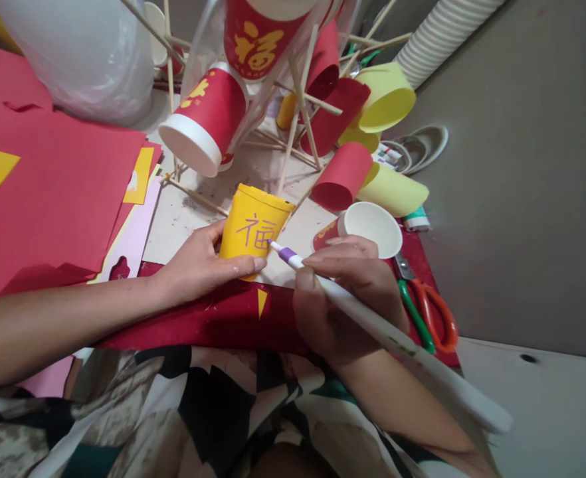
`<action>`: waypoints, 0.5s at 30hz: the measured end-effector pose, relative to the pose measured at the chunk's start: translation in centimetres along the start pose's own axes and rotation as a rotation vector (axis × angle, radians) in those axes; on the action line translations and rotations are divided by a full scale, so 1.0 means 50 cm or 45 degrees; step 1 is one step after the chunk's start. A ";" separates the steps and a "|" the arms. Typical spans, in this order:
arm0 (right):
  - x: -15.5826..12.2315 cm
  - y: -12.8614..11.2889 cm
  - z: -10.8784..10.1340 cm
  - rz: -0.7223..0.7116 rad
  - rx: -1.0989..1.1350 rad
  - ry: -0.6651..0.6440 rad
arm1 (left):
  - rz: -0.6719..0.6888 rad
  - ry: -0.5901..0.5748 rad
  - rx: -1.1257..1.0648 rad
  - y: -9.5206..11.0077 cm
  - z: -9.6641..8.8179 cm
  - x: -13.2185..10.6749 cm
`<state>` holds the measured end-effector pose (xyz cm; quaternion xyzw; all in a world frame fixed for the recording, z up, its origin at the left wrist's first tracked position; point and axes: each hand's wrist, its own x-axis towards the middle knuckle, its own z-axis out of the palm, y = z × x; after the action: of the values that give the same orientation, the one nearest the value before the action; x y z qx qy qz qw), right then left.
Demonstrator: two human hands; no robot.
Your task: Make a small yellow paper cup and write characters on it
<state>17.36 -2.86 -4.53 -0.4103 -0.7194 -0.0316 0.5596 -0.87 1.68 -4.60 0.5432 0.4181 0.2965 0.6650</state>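
Observation:
My left hand [200,265] is wrapped round a yellow paper cup [254,222] that stands upside down on the table, with a purple character written on its side. A white marker [373,322] with a purple tip sits pinched in my right hand [343,299]; its tip touches the cup's side at the character. Just right of the yellow cup lies a red cup with a white inside [370,228], right behind my right hand.
A frame of wooden sticks [297,113] carries several red and yellow cups behind the yellow cup. Red and yellow paper sheets [58,186] cover the left. Scissors with orange and green handles [430,312] lie at the right, on dark red paper [213,318]. A white bag [84,53] stands far left.

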 end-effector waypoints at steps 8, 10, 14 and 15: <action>-0.001 -0.004 0.003 0.054 -0.024 0.032 | -0.004 0.003 0.021 -0.006 -0.003 0.000; 0.001 -0.005 0.006 0.059 -0.036 0.072 | -0.006 -0.002 0.010 -0.007 -0.003 -0.001; 0.001 -0.002 0.002 0.015 0.038 0.085 | -0.022 0.001 -0.020 -0.006 -0.001 -0.001; 0.000 0.000 -0.003 0.002 0.065 0.102 | -0.025 0.015 -0.028 -0.006 0.000 -0.001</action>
<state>17.48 -2.93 -4.52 -0.3947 -0.6968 -0.0292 0.5982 -0.93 1.59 -4.86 0.5299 0.4238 0.2978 0.6714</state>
